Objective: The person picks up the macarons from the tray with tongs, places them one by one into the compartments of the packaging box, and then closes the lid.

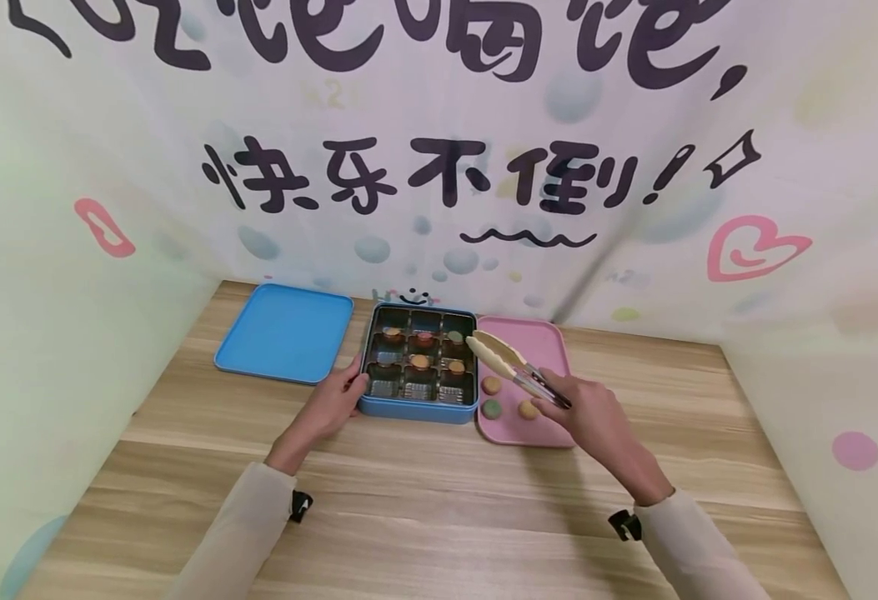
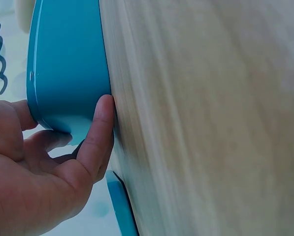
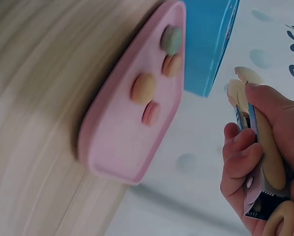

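My left hand (image 1: 337, 398) grips the front left corner of a blue box (image 1: 418, 410), its fingertips against the side wall in the left wrist view. A dark divided insert (image 1: 384, 385) fills the box, with several macarons (image 1: 419, 361) in its compartments. My right hand (image 1: 592, 412) holds a pair of tongs (image 1: 509, 358) with cream tips, above the pink tray (image 1: 547, 333). The tips are at the box's right edge, beside a green macaron (image 1: 455, 337), with nothing visible between them. On the tray lie a green macaron (image 3: 171, 40), a yellow one (image 3: 144, 88), a pink one (image 3: 150, 113) and an orange-brown one (image 3: 172, 65).
A flat blue lid (image 1: 286, 332) lies left of the box on the wood-grain table (image 1: 423, 508). A printed cloth (image 1: 408, 233) hangs right behind the box and tray, with pale cloth walls at both sides.
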{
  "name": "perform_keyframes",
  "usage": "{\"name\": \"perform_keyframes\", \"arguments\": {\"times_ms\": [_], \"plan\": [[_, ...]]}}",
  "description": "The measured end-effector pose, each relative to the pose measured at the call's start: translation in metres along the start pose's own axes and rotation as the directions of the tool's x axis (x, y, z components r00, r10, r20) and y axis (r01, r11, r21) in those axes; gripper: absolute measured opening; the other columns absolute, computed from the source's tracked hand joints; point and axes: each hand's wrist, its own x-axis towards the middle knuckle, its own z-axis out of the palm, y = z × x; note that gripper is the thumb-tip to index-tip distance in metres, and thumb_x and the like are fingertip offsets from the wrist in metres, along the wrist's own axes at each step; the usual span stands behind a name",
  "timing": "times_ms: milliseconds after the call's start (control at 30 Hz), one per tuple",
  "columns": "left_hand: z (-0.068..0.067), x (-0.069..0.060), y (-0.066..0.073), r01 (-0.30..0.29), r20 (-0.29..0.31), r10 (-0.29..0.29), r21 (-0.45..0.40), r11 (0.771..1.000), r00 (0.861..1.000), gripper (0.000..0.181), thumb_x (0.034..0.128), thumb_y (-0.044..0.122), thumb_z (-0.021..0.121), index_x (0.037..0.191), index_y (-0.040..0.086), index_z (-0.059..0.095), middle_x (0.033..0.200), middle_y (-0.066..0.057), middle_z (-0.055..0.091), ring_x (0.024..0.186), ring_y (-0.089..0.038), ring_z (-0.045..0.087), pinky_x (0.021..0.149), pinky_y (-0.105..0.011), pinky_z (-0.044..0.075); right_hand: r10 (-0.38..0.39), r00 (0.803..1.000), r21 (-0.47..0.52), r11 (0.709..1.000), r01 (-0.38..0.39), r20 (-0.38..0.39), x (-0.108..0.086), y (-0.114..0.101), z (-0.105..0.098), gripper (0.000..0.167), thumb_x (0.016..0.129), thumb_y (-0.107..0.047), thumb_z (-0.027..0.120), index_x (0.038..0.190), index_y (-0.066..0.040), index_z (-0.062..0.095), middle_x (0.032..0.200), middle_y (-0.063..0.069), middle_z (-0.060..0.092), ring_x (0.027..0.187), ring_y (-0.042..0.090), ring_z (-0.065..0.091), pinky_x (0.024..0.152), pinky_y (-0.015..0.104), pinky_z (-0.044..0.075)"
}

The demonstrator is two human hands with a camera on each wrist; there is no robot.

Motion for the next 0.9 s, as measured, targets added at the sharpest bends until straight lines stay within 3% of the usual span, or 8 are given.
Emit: {"name": "perform_keyframes", "arguments": {"times_ms": [133,367,500,667,900], "plan": [[-0.001,0.000,0.000,0.004,0.001,-0.004,0.001,1.000,1.000,0.059,0.1087,0.031,0.037,0.158,0.007,0.017,0.078,-0.011,0.048,0.071,-0.024,0.061,0.071,-0.031,0.051,0.009,1.000,-0.005,1.000,-0.009,0.008,-0.007,0.011,-0.001,0.053,0.087,-0.027,0.078,0.132,-0.003,0.065,0.087,0.007,0.070,0.062,0.013,0.049,0.056,0.029,0.040],[-0.001,0.000,0.000,0.010,0.002,-0.010,0.012,1.000,1.000,0.059,0.1086,0.032,0.037,0.158,0.008,0.017,0.079,-0.011,0.048,0.071,-0.023,0.060,0.070,-0.032,0.050,0.059,0.989,-0.020,0.998,-0.057,0.132,-0.017,0.021,-0.003,0.051,0.089,-0.029,0.075,0.134,-0.007,0.064,0.067,-0.003,0.055,0.057,0.011,0.043,0.054,0.026,0.036],[-0.001,0.000,-0.001,0.007,0.002,-0.007,0.008,1.000,1.000,0.059,0.1088,0.033,0.036,0.158,0.008,0.016,0.077,-0.010,0.048,0.074,-0.023,0.065,0.074,-0.035,0.054,0.041,0.982,-0.025,0.999,-0.037,0.186,-0.021,0.025,-0.004,0.045,0.089,-0.029,0.075,0.130,-0.011,0.068,0.063,-0.007,0.048,0.055,0.009,0.041,0.053,0.024,0.035],[-0.001,0.000,0.000,0.004,-0.001,-0.004,0.010,1.000,1.000,0.059,0.1087,0.033,0.036,0.158,0.008,0.016,0.073,-0.010,0.047,0.078,-0.024,0.068,0.077,-0.037,0.057,0.011,0.974,-0.023,1.000,-0.005,0.228,-0.023,0.029,-0.007,0.038,0.089,-0.029,0.075,0.122,-0.012,0.071,0.068,-0.006,0.054,0.059,0.010,0.044,0.056,0.027,0.037],[0.000,0.000,0.001,0.013,0.006,-0.013,0.000,1.000,1.000,0.059,0.1089,0.032,0.036,0.159,0.008,0.015,0.072,-0.008,0.045,0.072,-0.024,0.063,0.078,-0.037,0.057,0.056,0.966,-0.055,0.998,-0.043,0.253,-0.022,0.034,-0.010,0.051,0.089,-0.031,0.074,0.132,-0.005,0.065,0.085,0.004,0.069,0.064,0.012,0.048,0.059,0.029,0.039]]}}
